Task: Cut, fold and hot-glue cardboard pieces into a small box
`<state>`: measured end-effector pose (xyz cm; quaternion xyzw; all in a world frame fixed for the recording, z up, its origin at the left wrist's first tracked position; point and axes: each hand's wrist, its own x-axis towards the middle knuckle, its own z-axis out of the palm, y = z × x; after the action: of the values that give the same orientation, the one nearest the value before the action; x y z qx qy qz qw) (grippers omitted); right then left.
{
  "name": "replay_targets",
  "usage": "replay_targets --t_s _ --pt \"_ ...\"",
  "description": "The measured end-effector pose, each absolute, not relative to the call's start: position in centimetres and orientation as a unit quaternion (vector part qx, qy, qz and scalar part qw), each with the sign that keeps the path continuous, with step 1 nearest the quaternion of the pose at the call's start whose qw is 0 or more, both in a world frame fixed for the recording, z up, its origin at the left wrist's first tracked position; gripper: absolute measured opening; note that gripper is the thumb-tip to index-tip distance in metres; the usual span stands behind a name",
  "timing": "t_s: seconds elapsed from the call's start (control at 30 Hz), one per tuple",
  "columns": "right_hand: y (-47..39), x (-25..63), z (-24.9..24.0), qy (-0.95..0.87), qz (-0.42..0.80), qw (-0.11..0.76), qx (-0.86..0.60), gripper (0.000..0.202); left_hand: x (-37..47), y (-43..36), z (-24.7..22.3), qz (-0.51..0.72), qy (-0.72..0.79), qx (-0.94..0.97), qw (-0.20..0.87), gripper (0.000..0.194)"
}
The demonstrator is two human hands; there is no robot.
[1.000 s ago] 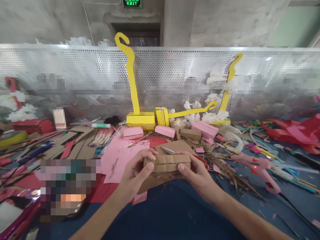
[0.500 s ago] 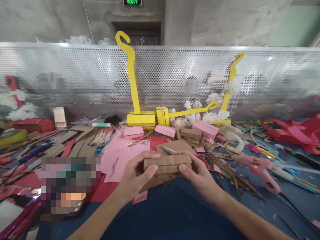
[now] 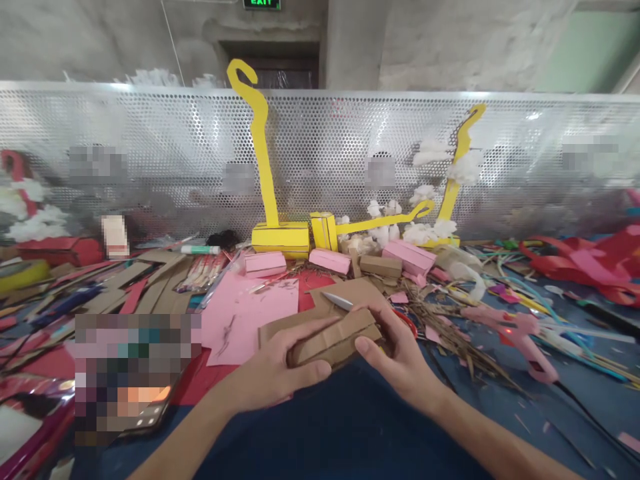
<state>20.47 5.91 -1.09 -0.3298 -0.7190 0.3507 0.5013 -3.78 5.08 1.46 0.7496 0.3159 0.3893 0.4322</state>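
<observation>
A small brown cardboard box (image 3: 336, 339) is held between both hands near the middle of the view, tilted with its right end higher. My left hand (image 3: 280, 363) wraps round its left end, thumb along the near side. My right hand (image 3: 393, 343) grips the right end, thumb on the near edge. Just behind lie scissors (image 3: 337, 301), their red handle partly hidden by my right hand, on flat brown cardboard (image 3: 320, 300). Pink paper (image 3: 250, 320) lies to the left.
Yellow hooked pieces (image 3: 280, 239) and small pink boxes (image 3: 265, 264) line the back by a perforated metal screen (image 3: 320, 147). A pink glue gun (image 3: 520, 333) lies right, beside dry twigs (image 3: 460, 340). Cardboard strips and a blurred-out item are at the left.
The cardboard box has turned from level to slanted, its left end lower and nearer. My left hand has shifted with it, thumb now along the near side. The view has shifted slightly.
</observation>
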Motion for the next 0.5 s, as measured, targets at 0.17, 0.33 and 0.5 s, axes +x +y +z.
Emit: replay_targets --t_s 0.17,0.33,0.5 --pt "5.2 20.5 -0.6 -0.728 0.329 0.5 -0.333 0.028 -3.6 4.2 0.9 0.317 0.321 0.713 0.537 0.065" --pt "5.1 20.5 -0.5 -0.726 0.339 0.496 -0.334 0.028 -2.8 3.9 0.6 0.344 0.328 0.714 0.515 0.058" --pt "5.3 20.4 -0.4 -0.719 0.361 0.488 -0.339 0.027 -2.6 4.0 0.5 0.371 0.353 0.747 0.425 0.05"
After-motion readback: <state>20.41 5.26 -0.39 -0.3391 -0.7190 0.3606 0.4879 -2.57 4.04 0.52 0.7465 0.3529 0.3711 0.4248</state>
